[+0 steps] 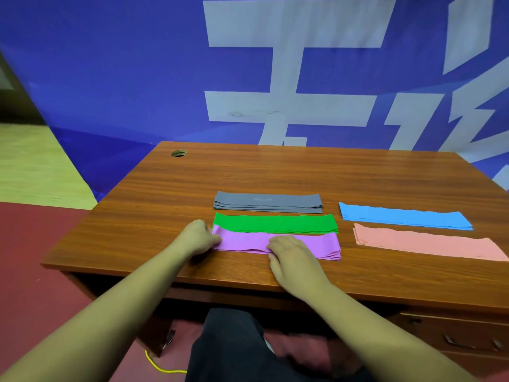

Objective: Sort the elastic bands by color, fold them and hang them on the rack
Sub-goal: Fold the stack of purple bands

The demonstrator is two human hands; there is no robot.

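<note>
Both hands are on the purple bands (311, 244) near the table's (248, 175) front. The left hand (197, 237) pinches the stack's left end and the right hand (292, 257) grips its middle. The green bands (275, 223) lie touching just behind.

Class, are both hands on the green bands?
No, the left hand and right hand hold the purple bands, not the green bands.

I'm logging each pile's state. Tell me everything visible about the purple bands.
The purple bands are a flat stack of thin, stretchy-looking strips, layered edges showing at right. They lie near the front edge of the desk, against the green stack. The left hand grips their left end; the right hand pinches the front edge midway.
</note>
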